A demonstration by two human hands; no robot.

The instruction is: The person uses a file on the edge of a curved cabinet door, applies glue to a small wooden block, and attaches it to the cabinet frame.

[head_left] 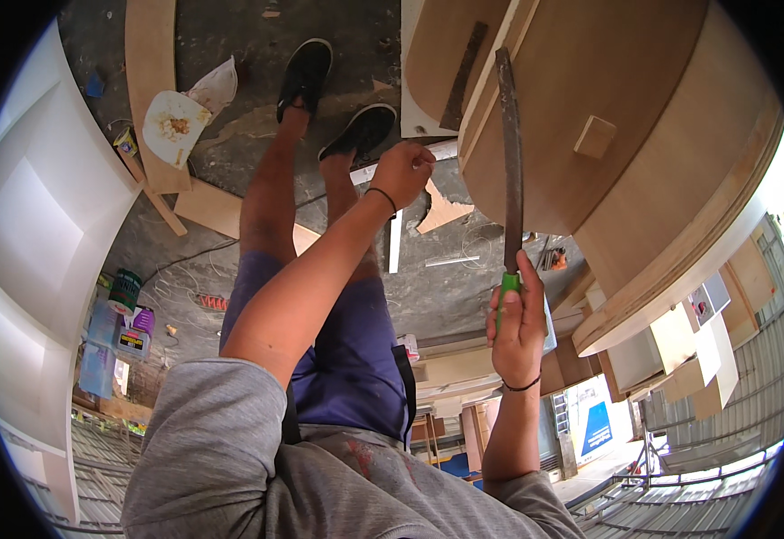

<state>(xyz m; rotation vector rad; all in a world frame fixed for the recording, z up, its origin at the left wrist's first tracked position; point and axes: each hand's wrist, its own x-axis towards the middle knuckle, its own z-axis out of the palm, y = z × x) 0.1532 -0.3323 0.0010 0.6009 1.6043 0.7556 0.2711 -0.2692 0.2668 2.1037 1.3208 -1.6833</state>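
My right hand [518,328] is wrapped round the green handle of a long flat metal file [512,171]. The dark blade points away from me. In this view it overlaps the edge of a large wooden piece with curved panels [652,81]; I cannot tell if it touches. My left hand [403,175] is held out in front of my legs, left of the wooden piece. Its fingers are curled together, and what they hold, if anything, is hidden. A small square wood block [595,136] sits on the wooden piece's inner face.
White shelving [28,225] stands at the left. Long boards [148,54], a stained white container [175,128] and a jagged offcut [444,209] lie on the dark floor. Bottles and tubs [123,328] stand near the shelving. Thin cords and an orange tool [554,259] lie farther right.
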